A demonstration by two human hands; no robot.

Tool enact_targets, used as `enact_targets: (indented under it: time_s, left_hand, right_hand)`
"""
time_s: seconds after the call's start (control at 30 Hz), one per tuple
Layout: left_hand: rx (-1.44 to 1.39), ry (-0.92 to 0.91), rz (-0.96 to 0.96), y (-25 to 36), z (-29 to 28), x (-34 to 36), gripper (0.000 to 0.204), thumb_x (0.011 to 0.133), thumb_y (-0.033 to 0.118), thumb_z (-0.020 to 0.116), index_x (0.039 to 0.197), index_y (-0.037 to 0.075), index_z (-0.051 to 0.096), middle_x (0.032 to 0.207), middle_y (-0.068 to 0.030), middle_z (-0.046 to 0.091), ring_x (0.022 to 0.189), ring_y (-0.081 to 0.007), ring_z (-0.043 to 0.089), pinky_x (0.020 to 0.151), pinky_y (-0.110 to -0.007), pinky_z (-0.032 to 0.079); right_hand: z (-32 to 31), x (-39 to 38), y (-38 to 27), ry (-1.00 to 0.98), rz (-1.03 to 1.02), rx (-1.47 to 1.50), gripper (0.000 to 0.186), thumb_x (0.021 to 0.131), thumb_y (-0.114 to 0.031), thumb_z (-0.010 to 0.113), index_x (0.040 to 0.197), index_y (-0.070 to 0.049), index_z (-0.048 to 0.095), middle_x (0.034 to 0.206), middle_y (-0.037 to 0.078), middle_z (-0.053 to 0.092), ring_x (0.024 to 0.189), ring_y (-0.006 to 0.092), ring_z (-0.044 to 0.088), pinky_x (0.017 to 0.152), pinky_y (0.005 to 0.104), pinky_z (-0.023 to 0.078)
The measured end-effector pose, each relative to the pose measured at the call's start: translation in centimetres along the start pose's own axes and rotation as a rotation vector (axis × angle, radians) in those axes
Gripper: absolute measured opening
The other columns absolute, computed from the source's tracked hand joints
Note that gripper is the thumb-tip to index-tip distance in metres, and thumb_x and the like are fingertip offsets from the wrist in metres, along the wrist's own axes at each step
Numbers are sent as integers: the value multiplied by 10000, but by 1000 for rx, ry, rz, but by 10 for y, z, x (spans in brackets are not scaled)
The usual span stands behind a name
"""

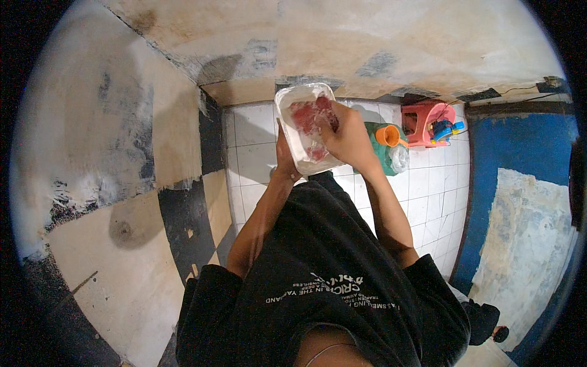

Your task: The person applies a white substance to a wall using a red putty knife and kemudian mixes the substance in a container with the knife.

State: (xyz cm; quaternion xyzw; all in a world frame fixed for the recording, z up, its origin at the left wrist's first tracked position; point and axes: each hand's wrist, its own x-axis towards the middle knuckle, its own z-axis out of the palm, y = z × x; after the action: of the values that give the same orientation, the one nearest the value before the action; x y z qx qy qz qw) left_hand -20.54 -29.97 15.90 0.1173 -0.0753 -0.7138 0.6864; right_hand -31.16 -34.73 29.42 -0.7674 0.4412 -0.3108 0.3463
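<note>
A white rectangular tub (282, 101) is held up in front of my chest, tilted so its inside shows. White, pasty smears coat its walls, and red patches (306, 116) show inside. My left hand (286, 156) is wrapped around the tub's left side, its fingers mostly hidden underneath. Reaching over the right rim, my right hand (350, 131) is closed inside the tub against something red. Whether that is a tool or part of the contents, I cannot tell.
On the white tiled floor (257, 160) stand a green container (380, 154) with an orange cup (387, 136) and clear plastic (400, 159), and a pink stool (411, 122) with a blue-yellow item (449, 129). Patchy walls (122, 183) rise left and ahead; a blue panel (507, 137) stands right.
</note>
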Motion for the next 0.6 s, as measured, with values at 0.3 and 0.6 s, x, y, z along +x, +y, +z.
enact_targets:
  time_s: [0.3, 0.6]
  left_hand:
    - [-135, -9, 26, -5, 7, 3, 589, 981, 504, 270, 1379, 82, 376, 1322, -116, 494, 1187, -279, 501, 991, -420, 434]
    - [-101, 54, -58, 2, 7, -6, 649, 959, 556, 285, 1410, 90, 322, 1359, -121, 453, 1223, -290, 473, 1025, -437, 397]
  right_hand:
    - [15, -10, -6, 45, 23, -247, 114, 769, -35, 581, 811, 62, 538, 628, 283, 546, 627, 477, 559, 550, 470, 455]
    - [-5, 2, -5, 123, 14, -468, 129, 796, -86, 578, 831, 36, 555, 623, 274, 565, 609, 453, 577, 555, 500, 469]
